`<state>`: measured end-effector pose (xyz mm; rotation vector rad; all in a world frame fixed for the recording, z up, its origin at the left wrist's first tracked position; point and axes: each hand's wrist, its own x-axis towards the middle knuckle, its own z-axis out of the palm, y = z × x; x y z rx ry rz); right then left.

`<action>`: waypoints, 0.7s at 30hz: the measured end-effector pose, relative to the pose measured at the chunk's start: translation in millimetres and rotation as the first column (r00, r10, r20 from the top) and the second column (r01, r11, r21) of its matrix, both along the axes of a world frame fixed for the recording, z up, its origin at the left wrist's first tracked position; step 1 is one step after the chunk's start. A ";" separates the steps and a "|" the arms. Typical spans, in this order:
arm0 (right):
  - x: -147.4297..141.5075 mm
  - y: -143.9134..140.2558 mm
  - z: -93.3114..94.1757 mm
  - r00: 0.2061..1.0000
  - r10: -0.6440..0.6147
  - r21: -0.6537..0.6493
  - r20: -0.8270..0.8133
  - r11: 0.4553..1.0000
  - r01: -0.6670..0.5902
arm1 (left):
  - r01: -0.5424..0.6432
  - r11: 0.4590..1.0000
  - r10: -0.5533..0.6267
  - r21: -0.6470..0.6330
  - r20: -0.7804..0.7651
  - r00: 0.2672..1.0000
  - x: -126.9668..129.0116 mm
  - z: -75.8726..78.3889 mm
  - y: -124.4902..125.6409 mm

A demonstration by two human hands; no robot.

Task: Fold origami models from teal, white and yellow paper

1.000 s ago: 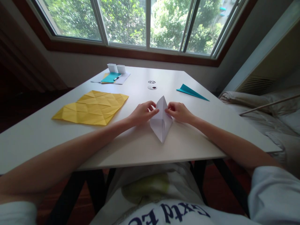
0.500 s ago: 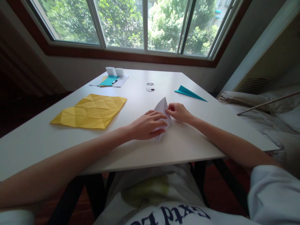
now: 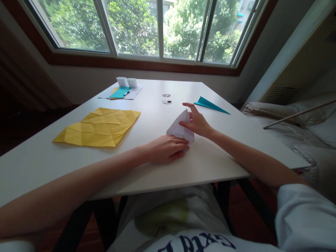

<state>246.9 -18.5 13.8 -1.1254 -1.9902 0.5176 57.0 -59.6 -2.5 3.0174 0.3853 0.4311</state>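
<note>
Change since a second ago: left hand point(image 3: 168, 148) has slid from the paper's point(image 3: 180, 126) side onto its near tip and lies flat, fingers extended, pressing it down; right hand point(image 3: 195, 122) has raised the far flap, thumb and fingers pinching its edge, forefinger out straight.

Progress, as judged: paper folded to a point, creasing unfinished.

Surface: white table point(image 3: 210, 154), paper near its middle. Yellow sheet point(image 3: 98, 126) creased, left. Teal dart point(image 3: 210, 104) far right. Window behind; bedding right.
</note>
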 end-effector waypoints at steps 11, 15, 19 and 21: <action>-4.2 4.9 -3.2 0.997 -0.066 0.028 -0.027 0.997 0.066 | 0.020 1.000 -0.020 -0.015 -0.002 1.000 2.5 -0.2 -1.0; -4.0 9.4 -6.2 0.987 -0.004 -0.095 -0.164 0.995 -0.012 | 0.019 1.000 -0.019 -0.005 0.001 1.000 2.6 -0.5 -1.2; -2.7 11.8 -5.2 0.932 0.006 -0.264 -0.362 0.958 -0.108 | 0.009 1.000 -0.009 0.025 0.010 1.000 2.0 1.0 -3.7; -2.6 11.0 -3.6 0.914 0.004 -0.291 -0.405 0.947 -0.133 | -0.025 0.998 0.023 0.051 0.056 0.998 1.8 2.9 -5.4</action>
